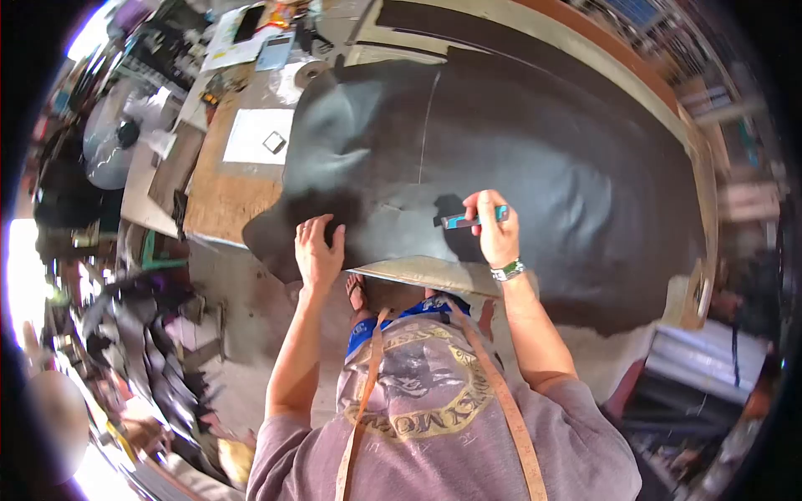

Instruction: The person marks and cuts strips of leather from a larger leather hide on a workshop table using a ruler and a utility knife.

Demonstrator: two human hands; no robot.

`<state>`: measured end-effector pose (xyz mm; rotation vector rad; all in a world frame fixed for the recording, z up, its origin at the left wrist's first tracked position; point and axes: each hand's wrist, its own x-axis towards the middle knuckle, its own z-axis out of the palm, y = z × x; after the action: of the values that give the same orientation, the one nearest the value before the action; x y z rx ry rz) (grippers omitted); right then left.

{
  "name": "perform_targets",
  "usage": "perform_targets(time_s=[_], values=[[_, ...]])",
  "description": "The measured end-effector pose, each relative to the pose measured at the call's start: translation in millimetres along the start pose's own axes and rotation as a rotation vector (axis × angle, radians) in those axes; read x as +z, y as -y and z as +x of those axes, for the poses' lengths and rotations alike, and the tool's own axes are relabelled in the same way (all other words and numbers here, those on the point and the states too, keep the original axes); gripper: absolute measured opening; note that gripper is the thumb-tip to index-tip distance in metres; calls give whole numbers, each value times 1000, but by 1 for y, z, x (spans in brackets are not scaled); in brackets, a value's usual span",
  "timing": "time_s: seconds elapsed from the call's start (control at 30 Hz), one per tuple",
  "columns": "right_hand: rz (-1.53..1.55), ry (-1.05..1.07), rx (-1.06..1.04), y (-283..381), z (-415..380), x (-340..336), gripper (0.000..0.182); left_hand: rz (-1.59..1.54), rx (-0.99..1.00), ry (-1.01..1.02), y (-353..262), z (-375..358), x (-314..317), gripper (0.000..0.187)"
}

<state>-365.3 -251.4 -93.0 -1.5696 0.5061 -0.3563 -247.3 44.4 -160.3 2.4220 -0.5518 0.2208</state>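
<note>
Beyond the left grip [317,250] and off to its left, a white sheet [244,134] lies on the worktop [224,196]; farther out are a roll [311,75], a pale-blue calculator [275,53] and a black phone [249,24].

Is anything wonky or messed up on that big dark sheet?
Yes, the dark sheet isn't flat. It puckers near its left side and beyond the right hand, and its wavy edge hangs past the table. A thin pale line marks it too.
</note>
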Motion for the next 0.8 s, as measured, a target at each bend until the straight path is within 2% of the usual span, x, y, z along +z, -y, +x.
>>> perform_targets(time_s=[0.03,0.2,0.3,0.33,0.4,0.43,0.47,0.5,0.57,0.8], values=[[-36,-19,-14,-7,-12,11,43,-6,102,7,2,6,2,30],[-60,-200,30,-21,-50,59,43,60,330,153,26,5,14,44],[9,-335,89,-42,-63,80,42,89,344,185,24,8,5,46],[-108,-392,11,-53,-65,87,39,79,349,224,22,11,-2,48],[-129,-392,10,-43,-73,93,35,75,381,250,20,11,-6,51],[-207,-426,-124,-43,-74,93,35,131,403,213,18,8,-3,52],[-160,-421,-10,-37,-77,92,35,124,418,203,21,4,2,53],[-3,-434,4,-41,-77,93,37,139,414,182,23,0,6,53],[-250,-467,-159,-34,-81,86,40,152,456,140,20,-4,8,52],[-427,-375,20,-59,-83,84,46,202,434,157,25,-5,12,55]])
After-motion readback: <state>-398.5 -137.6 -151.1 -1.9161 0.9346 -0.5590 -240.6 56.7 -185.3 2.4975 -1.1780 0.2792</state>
